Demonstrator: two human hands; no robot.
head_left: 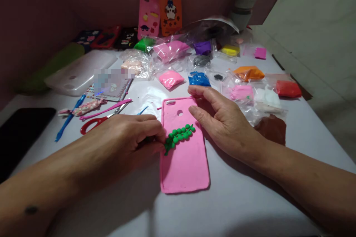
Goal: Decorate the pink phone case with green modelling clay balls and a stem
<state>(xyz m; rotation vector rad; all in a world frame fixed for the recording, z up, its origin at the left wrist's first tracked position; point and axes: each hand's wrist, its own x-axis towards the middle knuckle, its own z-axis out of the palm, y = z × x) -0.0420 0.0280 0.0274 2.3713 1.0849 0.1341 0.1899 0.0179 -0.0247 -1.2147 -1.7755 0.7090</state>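
Note:
A pink clay-covered phone case (185, 172) lies flat on the table, its camera cutout at the far end. Across its middle runs a green clay sprig (180, 134) of small round balls, slanting up to the right. My left hand (141, 133) is closed at the sprig's left end, thumb and fingers pinched on the green clay; the fingertips partly hide it. On the other side, my right hand (222, 116) rests at the upper right edge of the case, fingers stretched out and apart from the thumb. Its thumb tip touches the case's surface.
Left of the case lie red-handled scissors (94, 124), a blue modelling tool (69, 118), a pink tool (107, 109) and a black phone (20, 137). Bagged clay, such as a blue packet (199, 79), spreads behind. Decorated cases, one orange (170, 5), lean at the back.

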